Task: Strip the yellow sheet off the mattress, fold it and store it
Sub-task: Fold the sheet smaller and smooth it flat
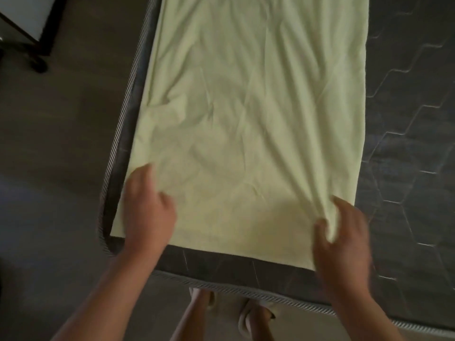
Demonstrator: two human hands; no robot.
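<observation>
The pale yellow sheet (251, 114) lies folded into a long strip on the dark grey mattress (406, 168), running away from me with wrinkles across it. My left hand (147, 212) rests on the sheet's near left corner, fingers loosely bent on the cloth. My right hand (344, 242) pinches a bunch of the cloth at the near right corner, and folds radiate up from that grip. The sheet's near edge lies just inside the mattress's front edge.
The mattress has a hexagon-quilted top bare to the right of the sheet and striped piping (118, 134) along its left and front edges. Grey floor (49, 168) lies to the left. A dark-framed stand on wheels (37, 52) is at the upper left. My feet (246, 313) are below the front edge.
</observation>
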